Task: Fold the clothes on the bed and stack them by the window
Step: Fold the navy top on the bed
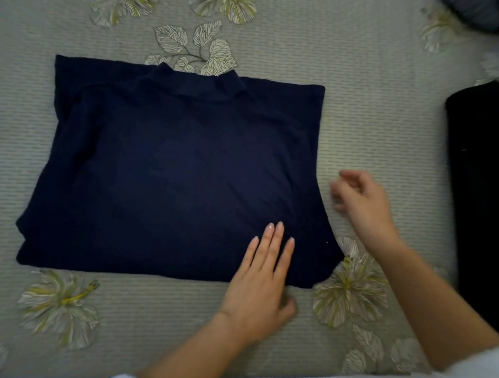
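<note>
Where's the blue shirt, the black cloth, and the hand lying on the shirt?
blue shirt (pixel 179 170): head view, middle of its front.
black cloth (pixel 485 188): head view, middle of its visible part.
left hand (pixel 261 280): head view, back of the hand.

Left hand lies flat, fingers pointing to 12 o'clock; right hand, at its 2 o'clock, fingers loosely curled.

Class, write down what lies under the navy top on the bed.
The navy top lies flat on the flowered bedspread; the left hand rests on its near edge. Whatever else it covers cannot be seen.
</note>
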